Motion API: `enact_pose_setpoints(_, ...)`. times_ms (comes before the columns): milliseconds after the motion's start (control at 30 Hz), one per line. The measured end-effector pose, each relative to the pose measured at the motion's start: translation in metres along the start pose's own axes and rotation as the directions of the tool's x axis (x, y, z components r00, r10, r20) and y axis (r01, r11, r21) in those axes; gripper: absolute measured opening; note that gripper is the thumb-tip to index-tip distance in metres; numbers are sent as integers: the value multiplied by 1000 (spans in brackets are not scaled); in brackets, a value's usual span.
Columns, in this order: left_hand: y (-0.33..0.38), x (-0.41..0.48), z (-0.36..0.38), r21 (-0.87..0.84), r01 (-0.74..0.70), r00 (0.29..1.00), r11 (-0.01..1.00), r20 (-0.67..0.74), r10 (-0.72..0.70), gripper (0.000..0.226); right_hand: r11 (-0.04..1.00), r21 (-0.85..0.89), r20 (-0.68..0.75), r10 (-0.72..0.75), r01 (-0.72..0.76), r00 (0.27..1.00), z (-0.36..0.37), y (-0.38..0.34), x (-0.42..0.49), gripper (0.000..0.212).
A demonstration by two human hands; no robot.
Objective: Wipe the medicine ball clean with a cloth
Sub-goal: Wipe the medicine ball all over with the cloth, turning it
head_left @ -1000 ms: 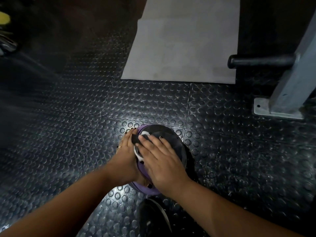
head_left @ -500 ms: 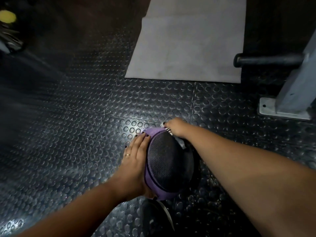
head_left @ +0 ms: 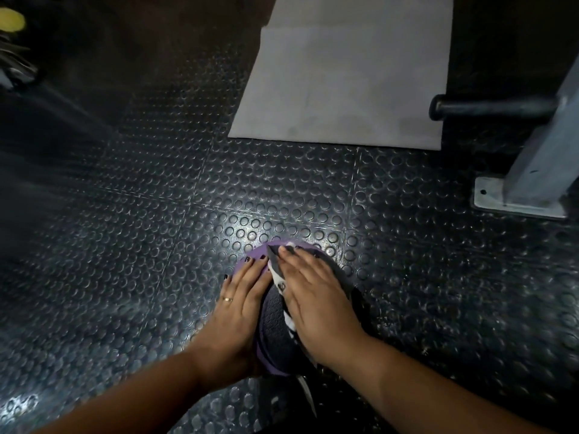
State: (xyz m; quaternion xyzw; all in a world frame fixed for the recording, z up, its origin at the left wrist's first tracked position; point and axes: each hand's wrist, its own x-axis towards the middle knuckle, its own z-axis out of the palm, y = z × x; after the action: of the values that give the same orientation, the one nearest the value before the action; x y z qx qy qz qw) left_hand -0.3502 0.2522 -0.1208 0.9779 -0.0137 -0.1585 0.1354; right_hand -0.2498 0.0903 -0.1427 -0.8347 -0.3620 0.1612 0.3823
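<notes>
head | left fingers [head_left: 250, 274] flat on medicine ball [head_left: 272, 324] | right fingers [head_left: 301, 264] flat, pressing cloth [head_left: 276, 272] | grey mat [head_left: 344, 83] beyond, post [head_left: 539, 164] right

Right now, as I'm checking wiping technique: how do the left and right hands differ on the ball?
The left hand lies bare on the ball, at its purple side; the right hand presses the cloth onto its dark top. The left hand wears a ring; the right shows none. Both lie flat, fingers straight.

Studded black floor [head_left: 156, 245], grey mat [head_left: 344, 83]
</notes>
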Motion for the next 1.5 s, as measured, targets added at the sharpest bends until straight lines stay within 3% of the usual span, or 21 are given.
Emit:
enact_pose_setpoints(100,7,2,1,9,27,1000,1000,13,-27,145,995,-36,71,95,-92,993,-6,5,30,50)
enact_pose_setpoints(167,9,3,1,27,21,999,999,46,-23,146,974,-2,132,227,-228,965,-11,14,56,38)
enact_pose_setpoints(300,16,8,1,74,7,993,997,113,-16,149,786,206,373,487,-582,790,-13,64,95,30)
enact_pose_setpoints(400,24,16,1,109,-53,994,993,101,42,138,663,204,456,587,-720,669,-12,91,98,33)
enact_pose_setpoints(467,28,20,1,127,-68,994,990,94,56,137,669,249,435,569,-700,698,-16,88,91,32)
enact_pose_setpoints(533,26,22,0,121,-64,994,991,97,53,142,745,313,331,496,-589,803,-23,67,78,28)
enact_pose_setpoints(600,23,21,-1,107,-58,993,993,108,46,145,890,235,157,363,-391,919,-21,39,55,31)
enact_pose_setpoints(667,22,20,-2,125,-69,994,990,98,57,144,974,131,2,185,-184,983,-15,20,27,49)
enact_pose_setpoints(733,23,18,-1,157,-96,992,983,91,82,139,976,196,-30,102,-94,994,-16,20,7,57)
enact_pose_setpoints(833,27,18,2,174,-111,992,978,70,100,137,952,301,-10,55,-50,998,-21,45,9,47)
enact_pose_setpoints(1000,28,21,-3,117,-71,996,991,66,64,136,916,363,52,166,-174,985,-13,61,38,35)
enact_pose_setpoints(1100,30,21,-3,129,-74,997,989,44,69,134,811,442,136,362,-383,922,-19,69,46,31)
enact_pose_setpoints(1233,31,21,-1,141,-87,995,986,52,80,135,529,436,398,612,-728,683,-30,88,63,36)
enact_pose_setpoints(1300,30,21,-3,108,-68,997,992,53,63,133,532,361,450,620,-766,642,-29,88,72,33)
enact_pose_setpoints(1367,29,22,-4,82,-38,997,996,69,33,134,694,307,391,531,-651,751,-25,71,79,30)
enact_pose_setpoints(1433,28,25,-5,54,-12,997,998,79,8,139,875,229,269,365,-427,891,-23,46,77,29)
enact_pose_setpoints(1500,28,30,-7,19,-8,996,1000,87,6,144,954,144,127,246,-263,961,-21,33,63,36)
